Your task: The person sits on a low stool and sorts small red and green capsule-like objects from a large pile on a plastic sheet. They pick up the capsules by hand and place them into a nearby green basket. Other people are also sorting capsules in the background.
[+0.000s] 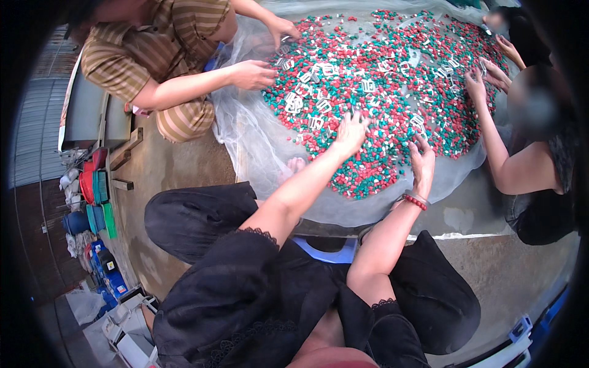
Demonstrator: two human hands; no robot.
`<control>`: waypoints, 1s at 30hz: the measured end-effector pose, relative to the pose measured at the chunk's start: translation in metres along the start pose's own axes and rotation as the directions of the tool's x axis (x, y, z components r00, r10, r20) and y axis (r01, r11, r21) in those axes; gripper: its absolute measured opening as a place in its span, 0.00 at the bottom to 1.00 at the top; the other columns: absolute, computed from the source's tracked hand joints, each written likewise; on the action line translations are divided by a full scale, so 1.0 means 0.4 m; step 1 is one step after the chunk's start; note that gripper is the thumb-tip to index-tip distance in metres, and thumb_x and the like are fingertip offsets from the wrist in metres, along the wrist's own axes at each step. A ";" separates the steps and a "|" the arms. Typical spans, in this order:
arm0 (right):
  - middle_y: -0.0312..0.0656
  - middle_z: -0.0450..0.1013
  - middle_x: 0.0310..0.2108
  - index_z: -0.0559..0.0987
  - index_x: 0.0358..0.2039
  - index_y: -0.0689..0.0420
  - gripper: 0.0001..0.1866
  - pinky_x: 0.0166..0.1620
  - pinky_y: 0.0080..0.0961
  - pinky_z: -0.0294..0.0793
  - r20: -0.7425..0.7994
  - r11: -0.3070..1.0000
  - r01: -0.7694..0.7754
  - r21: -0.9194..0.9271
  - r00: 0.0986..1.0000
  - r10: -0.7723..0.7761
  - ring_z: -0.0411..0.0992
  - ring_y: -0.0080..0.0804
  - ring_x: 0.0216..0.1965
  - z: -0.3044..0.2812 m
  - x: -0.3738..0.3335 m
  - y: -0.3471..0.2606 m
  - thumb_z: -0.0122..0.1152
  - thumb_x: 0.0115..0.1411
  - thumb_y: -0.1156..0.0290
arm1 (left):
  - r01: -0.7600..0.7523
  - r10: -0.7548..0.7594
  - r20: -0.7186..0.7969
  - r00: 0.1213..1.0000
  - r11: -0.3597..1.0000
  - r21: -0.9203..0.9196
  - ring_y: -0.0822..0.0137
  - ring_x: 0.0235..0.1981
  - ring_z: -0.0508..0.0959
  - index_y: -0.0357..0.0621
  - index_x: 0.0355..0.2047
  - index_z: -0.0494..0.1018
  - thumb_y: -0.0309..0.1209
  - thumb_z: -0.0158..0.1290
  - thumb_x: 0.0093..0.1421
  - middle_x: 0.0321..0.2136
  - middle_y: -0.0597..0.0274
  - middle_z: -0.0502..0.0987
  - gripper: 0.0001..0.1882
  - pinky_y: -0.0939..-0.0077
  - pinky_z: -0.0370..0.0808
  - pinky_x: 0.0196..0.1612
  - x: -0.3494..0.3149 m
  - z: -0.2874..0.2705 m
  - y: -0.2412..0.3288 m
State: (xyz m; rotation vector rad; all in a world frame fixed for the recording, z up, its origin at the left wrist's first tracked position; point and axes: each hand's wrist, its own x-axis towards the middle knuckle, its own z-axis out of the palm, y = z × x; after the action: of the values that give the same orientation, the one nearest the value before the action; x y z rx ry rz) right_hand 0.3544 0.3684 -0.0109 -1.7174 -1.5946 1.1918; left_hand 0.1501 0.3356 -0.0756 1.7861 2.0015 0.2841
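Both hands are down in the pile of small red, green and white plastic pieces [380, 104] filling the upper middle of the frame. Left hand [351, 134] has fingers spread wide, flat on it. Right hand [422, 164] fingers loosely open too, holding nothing.
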 end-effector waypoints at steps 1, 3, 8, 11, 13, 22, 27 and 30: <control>0.52 0.73 0.41 0.72 0.49 0.59 0.22 0.44 0.30 0.70 0.014 1.000 -0.009 0.008 1.000 0.009 0.74 0.38 0.39 0.003 0.000 -0.006 0.54 0.53 0.69 | -0.029 0.031 -0.080 0.996 0.999 0.028 0.47 0.48 0.63 0.52 0.46 0.70 0.27 0.47 0.54 0.43 0.50 0.65 0.17 0.55 0.67 0.48 -0.032 0.004 0.019; 0.52 0.75 0.38 0.72 0.49 0.57 0.21 0.43 0.30 0.71 0.027 0.999 -0.008 -0.050 1.000 0.009 0.74 0.39 0.38 0.024 0.010 0.020 0.54 0.53 0.69 | -0.052 0.052 -0.028 0.998 0.998 0.022 0.47 0.49 0.64 0.51 0.46 0.69 0.26 0.51 0.52 0.44 0.52 0.66 0.18 0.54 0.66 0.49 -0.074 0.029 0.013; 0.51 0.75 0.36 0.72 0.50 0.57 0.23 0.43 0.30 0.71 0.100 0.997 0.023 -0.072 0.995 -0.016 0.75 0.38 0.38 0.103 0.006 0.052 0.56 0.52 0.66 | -0.062 0.068 0.018 0.998 0.974 -0.219 0.57 0.41 0.72 0.44 0.45 0.67 0.26 0.51 0.54 0.38 0.51 0.71 0.17 0.64 0.70 0.44 -0.081 0.008 -0.074; 0.47 0.76 0.33 0.70 0.52 0.57 0.23 0.39 0.26 0.72 0.229 0.991 -0.124 -0.043 0.965 0.130 0.74 0.31 0.35 0.113 -0.006 0.064 0.55 0.54 0.66 | 0.126 -0.017 0.170 0.985 0.744 -0.656 0.57 0.43 0.73 0.40 0.47 0.66 0.33 0.50 0.58 0.42 0.50 0.72 0.18 0.64 0.72 0.41 -0.042 -0.043 -0.118; 0.47 0.76 0.35 0.71 0.51 0.57 0.22 0.39 0.25 0.72 0.220 0.986 -0.163 -0.020 0.962 0.163 0.74 0.30 0.36 0.107 -0.003 0.075 0.54 0.55 0.66 | 0.239 0.024 0.364 0.931 0.715 -0.657 0.70 0.37 0.71 0.44 0.49 0.64 0.42 0.46 0.62 0.40 0.61 0.72 0.20 0.70 0.71 0.37 -0.037 -0.132 -0.089; 0.51 0.75 0.35 0.72 0.49 0.61 0.23 0.42 0.29 0.71 0.088 1.000 0.022 0.000 0.996 -0.022 0.74 0.37 0.38 0.114 0.014 0.036 0.56 0.53 0.64 | 0.287 0.068 0.428 0.901 0.647 -0.707 0.66 0.42 0.69 0.44 0.51 0.69 0.44 0.40 0.63 0.43 0.58 0.70 0.22 0.71 0.70 0.45 -0.019 -0.190 -0.109; 0.59 0.72 0.37 0.70 0.51 0.56 0.26 0.51 0.40 0.64 -0.250 0.934 -0.045 -0.353 0.967 -0.048 0.68 0.52 0.44 0.060 0.152 0.140 0.57 0.50 0.63 | 0.171 -0.033 0.233 0.972 0.780 -0.602 0.75 0.35 0.74 0.41 0.48 0.70 0.30 0.46 0.60 0.39 0.65 0.75 0.16 0.81 0.72 0.37 0.010 -0.176 -0.193; 0.59 0.64 0.50 0.67 0.55 0.47 0.29 0.57 0.49 0.53 -0.261 0.913 -0.180 -0.367 0.962 0.084 0.58 0.54 0.55 0.013 0.249 0.235 0.58 0.51 0.57 | 0.218 -0.103 0.220 0.970 0.767 -0.603 0.71 0.36 0.77 0.41 0.49 0.69 0.32 0.50 0.58 0.36 0.58 0.77 0.19 0.75 0.75 0.39 0.032 -0.163 -0.130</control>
State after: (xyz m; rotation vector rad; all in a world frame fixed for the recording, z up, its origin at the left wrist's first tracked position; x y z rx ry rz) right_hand 0.3917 0.4463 -0.1176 -2.1574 -1.6621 0.7158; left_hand 0.0734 0.3494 -0.0430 1.1618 1.6501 0.6312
